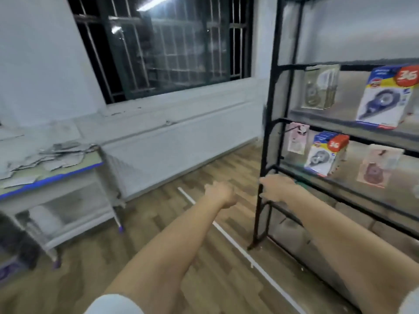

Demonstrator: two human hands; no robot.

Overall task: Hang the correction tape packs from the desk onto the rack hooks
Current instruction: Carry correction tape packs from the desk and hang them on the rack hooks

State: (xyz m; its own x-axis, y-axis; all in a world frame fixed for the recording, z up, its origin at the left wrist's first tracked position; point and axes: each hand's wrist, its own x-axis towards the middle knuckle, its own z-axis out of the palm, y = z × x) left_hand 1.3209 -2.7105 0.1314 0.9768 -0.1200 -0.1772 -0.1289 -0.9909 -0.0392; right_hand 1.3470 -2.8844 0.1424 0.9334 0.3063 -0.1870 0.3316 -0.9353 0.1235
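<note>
In the head view, a black rack [269, 137] is seen at the right, its left upright standing on the wooden floor [158, 225]. An open strip of floor is left between that upright and the desk [68, 175] at the left, crossed by a white line [240, 248].

Both arms are stretched forward. The left hand [221, 193] is held over the open floor, touching nothing; its fingers are curled under and nothing is seen in them. The right hand [275, 186] is met at the rack's left upright; whether its fingers grasp the bar cannot be told through the blur.

Five groups of correction tape packs [383, 98] are counted on the rack hooks: two on the upper bar, three on the lower. More packs [56, 155] are left scattered along the desk's near edge, too blurred to count.
</note>
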